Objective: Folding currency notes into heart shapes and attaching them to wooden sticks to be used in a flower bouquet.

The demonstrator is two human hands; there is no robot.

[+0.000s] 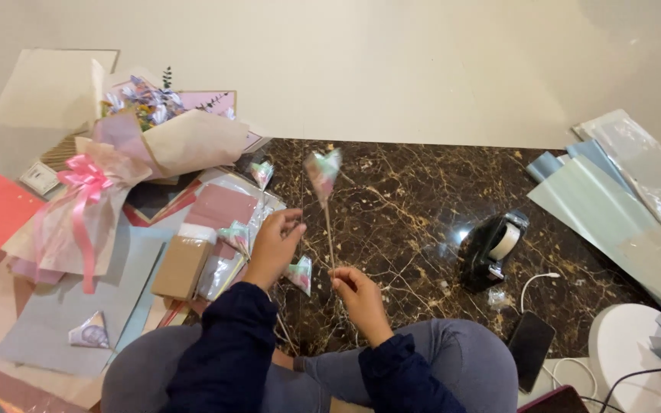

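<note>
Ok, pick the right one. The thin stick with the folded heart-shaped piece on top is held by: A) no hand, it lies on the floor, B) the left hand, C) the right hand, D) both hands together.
C: the right hand pinches the bottom of the upright stick, while the left hand is off to the side, apart from it.

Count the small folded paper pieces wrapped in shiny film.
5 in view: one on the stick in the right hand, one by the bouquet, one on the packets, one under the left hand, one on the grey sheet. More may be hidden.
</note>
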